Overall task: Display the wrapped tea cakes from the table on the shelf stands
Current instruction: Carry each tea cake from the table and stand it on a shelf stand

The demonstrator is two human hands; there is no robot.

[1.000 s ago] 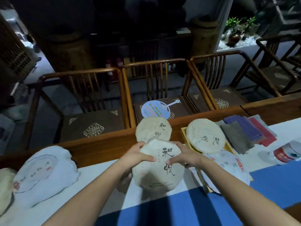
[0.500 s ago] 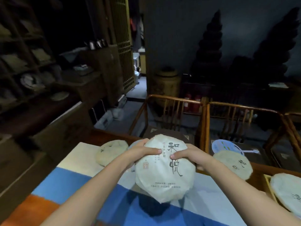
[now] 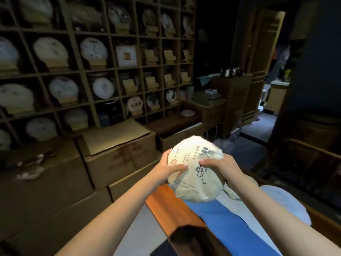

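A round tea cake (image 3: 195,174) in cream paper with black characters is held up in front of me over the table's end. My left hand (image 3: 167,168) grips its left edge, thumb across the front. On the right edge my right hand (image 3: 219,166) grips it the same way. Ahead and to the left stands a dark wooden grid shelf (image 3: 110,65). Many of its cells hold wrapped cakes on small wooden stands. Several stands (image 3: 169,56) in the right-hand cells carry nothing.
Stacked cardboard boxes (image 3: 118,156) stand between me and the shelf's foot. The table (image 3: 173,209), with its orange wooden edge and blue cloth, lies below my arms. A dark cabinet (image 3: 232,100) and a doorway are at the right.
I have lifted the tea cake off the table and turned left; the view has swung from the chairs and table to the shelf. Both hands have kept their hold on it.
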